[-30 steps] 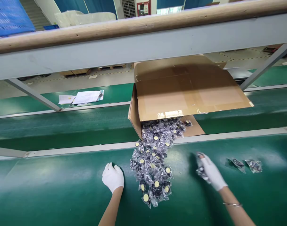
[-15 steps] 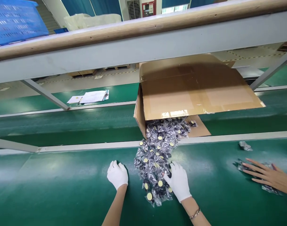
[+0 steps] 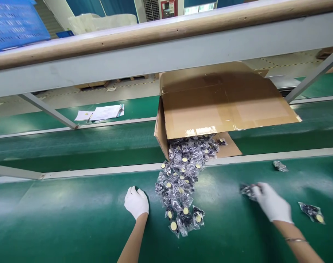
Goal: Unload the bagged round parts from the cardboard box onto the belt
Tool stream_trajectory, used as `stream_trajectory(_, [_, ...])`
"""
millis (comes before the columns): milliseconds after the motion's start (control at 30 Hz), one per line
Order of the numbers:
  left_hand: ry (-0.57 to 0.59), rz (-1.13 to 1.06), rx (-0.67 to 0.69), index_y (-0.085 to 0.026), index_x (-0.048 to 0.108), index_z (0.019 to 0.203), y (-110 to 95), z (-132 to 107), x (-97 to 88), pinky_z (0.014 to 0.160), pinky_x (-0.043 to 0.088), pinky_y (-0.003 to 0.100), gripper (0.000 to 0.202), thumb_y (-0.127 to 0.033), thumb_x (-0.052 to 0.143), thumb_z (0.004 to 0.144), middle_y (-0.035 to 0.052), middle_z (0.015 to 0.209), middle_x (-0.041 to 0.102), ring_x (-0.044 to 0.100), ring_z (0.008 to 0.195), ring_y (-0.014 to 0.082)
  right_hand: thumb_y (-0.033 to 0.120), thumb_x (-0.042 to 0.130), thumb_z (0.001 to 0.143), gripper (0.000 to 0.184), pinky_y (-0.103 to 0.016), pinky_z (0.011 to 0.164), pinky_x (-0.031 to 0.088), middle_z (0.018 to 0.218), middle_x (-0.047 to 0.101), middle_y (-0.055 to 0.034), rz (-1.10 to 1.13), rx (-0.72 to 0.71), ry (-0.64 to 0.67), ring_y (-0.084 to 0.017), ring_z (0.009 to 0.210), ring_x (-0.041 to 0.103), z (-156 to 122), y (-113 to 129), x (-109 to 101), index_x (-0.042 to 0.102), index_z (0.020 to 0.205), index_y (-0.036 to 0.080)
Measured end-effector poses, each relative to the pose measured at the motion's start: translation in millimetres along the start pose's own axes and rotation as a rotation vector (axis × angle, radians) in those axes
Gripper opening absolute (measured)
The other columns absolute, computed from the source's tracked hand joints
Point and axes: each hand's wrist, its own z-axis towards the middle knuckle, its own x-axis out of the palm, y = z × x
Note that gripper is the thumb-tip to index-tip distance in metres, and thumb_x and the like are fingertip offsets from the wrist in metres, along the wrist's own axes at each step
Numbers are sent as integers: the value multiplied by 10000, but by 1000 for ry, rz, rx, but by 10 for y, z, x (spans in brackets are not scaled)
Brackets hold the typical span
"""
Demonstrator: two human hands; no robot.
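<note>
Right hand has swung from the pile rightward, fingers pinched on one packet; left hand stays palm-down, holding nothing, on the worktop

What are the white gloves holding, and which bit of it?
The right hand pinches a small clear packet by its right end. The left hand holds nothing; it rests on the green belt.

small clear packet: crinkled plastic round a dark part, pinched at the fingertips of the gloved right hand, low over the green belt | heap of packets: like bags, dark parts with pale yellow discs, spilling from the tipped cardboard box onto the belt in a narrow tongue
</note>
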Motion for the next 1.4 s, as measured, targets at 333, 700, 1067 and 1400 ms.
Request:
stream_trajectory(333, [12, 1, 7, -40, 679, 1197, -5, -7, -23, 1034, 499, 498, 420, -269, 421, 958, 248, 1260, 686, 621, 1205, 339, 442, 663, 830, 465, -491, 1034, 481, 1317, 682, -123, 100, -858, -38, -336, 1227, 608, -1445, 1460, 434, 679, 1242, 225])
stream_trajectory(700, [23, -15, 0, -44, 676, 1222, 0, -9, -25, 1042, 498, 503, 421, -260, 428, 959, 249, 1267, 684, 610, 1237, 339, 217, 561, 895, 118, -329, 650, 451, 826, 715, -69, -43, -977, -57, -200, 664, 626, -1253, 870, 671, 676, 881, 196])
stream_trajectory(1067, [37, -26, -10, -51, 674, 1214, 3, -18, -37, 1047, 492, 488, 425, -268, 405, 967, 238, 1283, 680, 617, 1241, 334, 437, 601, 868, 535, -449, 947, 539, 1323, 664, -131, 114, -616, 49, -320, 1139, 651, -1389, 1322, 252, 587, 1359, 225])
stream_trajectory(1400, [31, -43, -11, -72, 670, 1210, 23, -27, -35, 1024, 486, 482, 412, -272, 412, 959, 222, 1284, 678, 620, 1212, 335, 193, 525, 833, 275, -395, 848, 615, 1231, 688, -125, 255, -612, 124, -272, 1000, 705, -1981, 1659, 976, 654, 1075, 213])
